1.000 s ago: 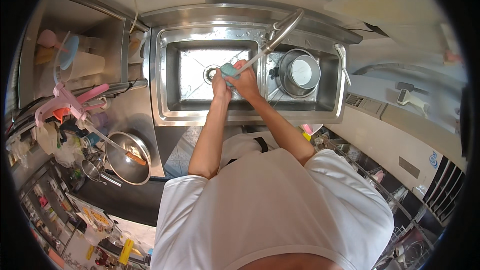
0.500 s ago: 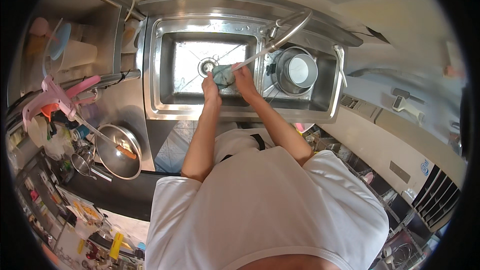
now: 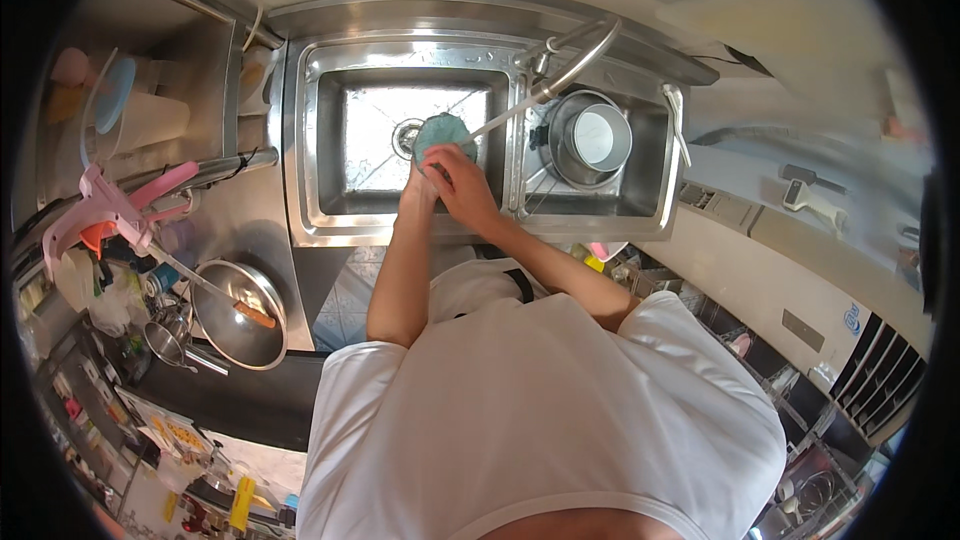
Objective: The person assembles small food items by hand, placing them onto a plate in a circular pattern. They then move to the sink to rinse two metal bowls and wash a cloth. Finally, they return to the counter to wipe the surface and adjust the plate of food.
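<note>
A crumpled grey-green cloth (image 3: 442, 130) is spread out rounded over the left sink basin (image 3: 312, 155), close to the drain. My left hand (image 3: 420, 183) holds it from the near side, its fingers mostly hidden by the cloth and my other hand. Crossing over from the right, my right hand (image 3: 462, 186) has its fingers bent and closed at the cloth's near edge, against my left hand. From the curved faucet (image 3: 575, 72) a pale stream slants down to the cloth's right side.
Nested round metal pans (image 3: 622, 150) stand in the right basin. A white handle-like piece (image 3: 677, 125) hangs over that basin's right rim. Left of me are a large metal bowl (image 3: 215, 325), a small saucepan (image 3: 165, 340) and a pink-handled tool (image 3: 110, 205).
The cloth has gone from a bundle gripped at both sides to a rounded, spread shape. My right hand has moved left and nearer, over my left hand.
</note>
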The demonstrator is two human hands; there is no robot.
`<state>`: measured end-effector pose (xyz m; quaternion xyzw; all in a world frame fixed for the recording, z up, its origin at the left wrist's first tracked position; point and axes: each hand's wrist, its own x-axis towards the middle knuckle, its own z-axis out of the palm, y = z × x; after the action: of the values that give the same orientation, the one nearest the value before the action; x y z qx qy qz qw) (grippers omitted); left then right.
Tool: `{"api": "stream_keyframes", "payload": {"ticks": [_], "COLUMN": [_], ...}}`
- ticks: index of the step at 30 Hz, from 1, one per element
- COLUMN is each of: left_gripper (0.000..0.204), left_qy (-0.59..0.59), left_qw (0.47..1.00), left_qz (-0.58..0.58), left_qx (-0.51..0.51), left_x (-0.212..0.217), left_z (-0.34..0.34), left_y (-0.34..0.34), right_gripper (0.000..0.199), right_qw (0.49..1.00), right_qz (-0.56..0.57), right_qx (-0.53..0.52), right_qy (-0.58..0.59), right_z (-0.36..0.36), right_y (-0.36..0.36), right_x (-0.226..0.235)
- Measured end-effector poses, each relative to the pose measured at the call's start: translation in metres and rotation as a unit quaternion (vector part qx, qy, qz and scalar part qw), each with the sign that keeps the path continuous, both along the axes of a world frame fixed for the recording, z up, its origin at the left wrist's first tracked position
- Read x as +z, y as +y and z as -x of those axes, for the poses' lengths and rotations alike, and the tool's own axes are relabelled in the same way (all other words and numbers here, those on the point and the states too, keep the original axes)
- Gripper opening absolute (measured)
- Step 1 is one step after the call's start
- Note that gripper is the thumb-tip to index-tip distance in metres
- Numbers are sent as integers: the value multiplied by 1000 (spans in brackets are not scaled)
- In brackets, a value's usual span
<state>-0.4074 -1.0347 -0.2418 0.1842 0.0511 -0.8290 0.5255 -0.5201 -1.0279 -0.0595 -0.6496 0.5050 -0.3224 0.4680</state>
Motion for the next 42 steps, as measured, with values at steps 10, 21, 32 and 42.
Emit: {"api": "stream_keyframes", "payload": {"ticks": [10, 21, 32, 42], "left_gripper": [65, 58, 53, 69], "left_qy": [142, -142, -504, -249], "left_qw": [985, 982, 863, 942], "left_qz": [95, -118, 28, -205], "left_qx": [8, 40, -7, -95], "left_x": [-1, 97, 49, 82], "left_z": [7, 19, 27, -7], "left_y": [-40, -46, -48, -35], "right_gripper": [48, 64, 47, 44], "right_qw": [926, 951, 889, 753], "right_qz": [46, -248, -351, -442], "right_qx": [-50, 26, -234, -235], "right_qy": [371, 181, -178, -427], "right_z": [-41, -29, -5, 19], "right_y": [-49, -46, -64, -68], "right_x": [-65, -20, -48, -69]}}
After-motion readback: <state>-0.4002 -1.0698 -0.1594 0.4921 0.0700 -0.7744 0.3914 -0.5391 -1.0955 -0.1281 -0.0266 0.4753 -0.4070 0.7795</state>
